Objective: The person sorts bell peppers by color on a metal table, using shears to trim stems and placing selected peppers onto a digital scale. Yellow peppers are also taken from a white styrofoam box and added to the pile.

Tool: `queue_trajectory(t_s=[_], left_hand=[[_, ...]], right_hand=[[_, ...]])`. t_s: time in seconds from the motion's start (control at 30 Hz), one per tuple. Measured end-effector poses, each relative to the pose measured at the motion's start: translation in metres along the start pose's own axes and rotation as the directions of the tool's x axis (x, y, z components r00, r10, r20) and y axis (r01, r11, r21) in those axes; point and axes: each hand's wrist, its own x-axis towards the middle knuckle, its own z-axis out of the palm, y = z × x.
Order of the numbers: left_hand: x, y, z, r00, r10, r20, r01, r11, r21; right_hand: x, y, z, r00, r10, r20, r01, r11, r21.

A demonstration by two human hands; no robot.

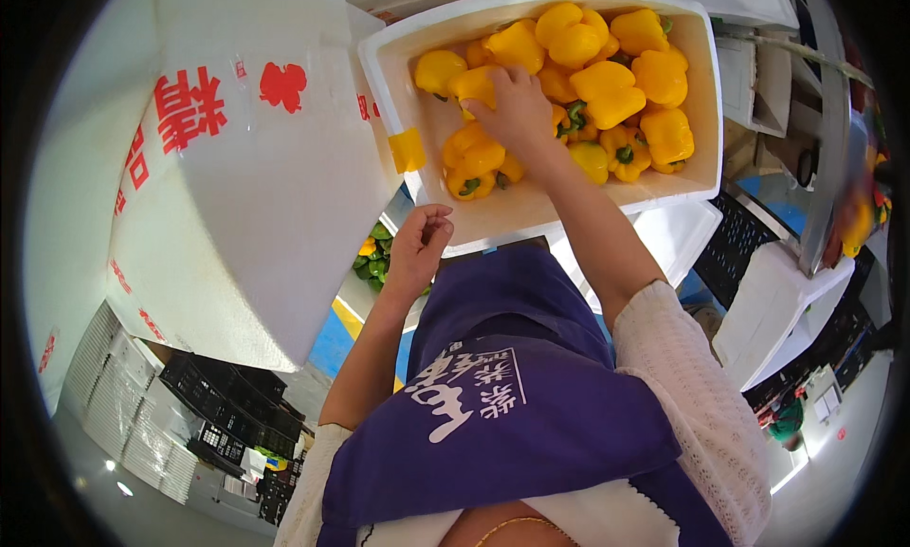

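A white foam box stands before me, holding many yellow bell peppers heaped mostly to the right. My right hand reaches into it, fingers curled over a yellow bell pepper near the left end; its thumb lies along the pepper's lower side. Just below that hand sit more peppers, one with its green stem showing. My left hand is by the box's near left corner, fingers loosely curled, with nothing seen in it. Yellow tape is stuck on the left rim.
Large white foam boxes with red print are stacked at the left. A lower box of green peppers is beneath my left hand. At the right are a metal frame and another white foam box. Black crates stand lower left.
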Motion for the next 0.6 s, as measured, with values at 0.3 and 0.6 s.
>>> queue_trajectory(t_s=[0.3, 0.6], left_hand=[[0.003, 0.007, 0.001, 0.999, 0.045, -0.018, -0.044, 0.994, 0.098], [0.006, 0.003, 0.001, 1.0, -0.018, -0.011, 0.018, 1.0, -0.005]], right_hand=[[0.004, 0.01, 0.023, 0.998, -0.055, 0.034, 0.05, 0.991, 0.121], [-0.133, 0.016, -0.052, 0.915, -0.117, 0.386, -0.096, 0.866, 0.49]])
